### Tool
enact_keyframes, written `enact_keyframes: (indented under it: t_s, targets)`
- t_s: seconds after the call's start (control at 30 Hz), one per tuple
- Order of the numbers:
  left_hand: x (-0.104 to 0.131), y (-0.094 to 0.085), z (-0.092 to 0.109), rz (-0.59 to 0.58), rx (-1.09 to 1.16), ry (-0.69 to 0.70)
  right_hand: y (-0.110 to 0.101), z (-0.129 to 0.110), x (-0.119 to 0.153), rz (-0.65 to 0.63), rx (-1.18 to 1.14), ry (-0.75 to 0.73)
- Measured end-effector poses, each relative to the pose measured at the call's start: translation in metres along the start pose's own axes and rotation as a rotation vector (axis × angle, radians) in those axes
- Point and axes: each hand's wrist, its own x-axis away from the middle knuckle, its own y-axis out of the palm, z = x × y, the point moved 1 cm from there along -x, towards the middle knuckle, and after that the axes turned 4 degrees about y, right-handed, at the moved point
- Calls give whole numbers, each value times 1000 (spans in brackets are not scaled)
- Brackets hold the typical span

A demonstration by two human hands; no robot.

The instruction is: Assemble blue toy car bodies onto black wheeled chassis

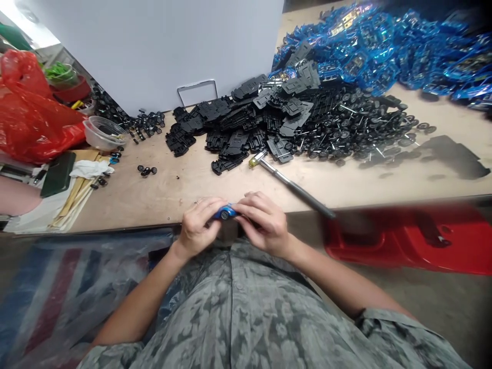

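Observation:
A small blue toy car [226,211] with a dark wheel showing is held between both hands, at the table's front edge. The fingers of my left hand [199,226] close round its left end. My right hand [265,223] pinches its right end between fingers and thumb. Beyond my right hand lies a hammer [286,180] with a yellowish tip and a dark handle. Black chassis plates [234,120] are heaped behind it, beside a pile of wheels on metal axles [346,128]. Clear blue car bodies [369,48] fill the back right.
A small black wheel assembly [147,170] lies left on the table [126,200]. At the far left are a red plastic bag [34,113], a clear tub [103,132] and a dark phone [58,174]. A red stool [407,238] stands below the table's right edge.

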Motion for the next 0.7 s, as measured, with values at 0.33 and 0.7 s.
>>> enact_keyframes:
  t_s: [0.33,0.7]
  targets:
    - [-26,-2,-16,-477,1228,-594,-31,9,-65,-629,-465,83]
    - [-22,-4,-10,102,758,-404,4,24,-47,-127,-436,352]
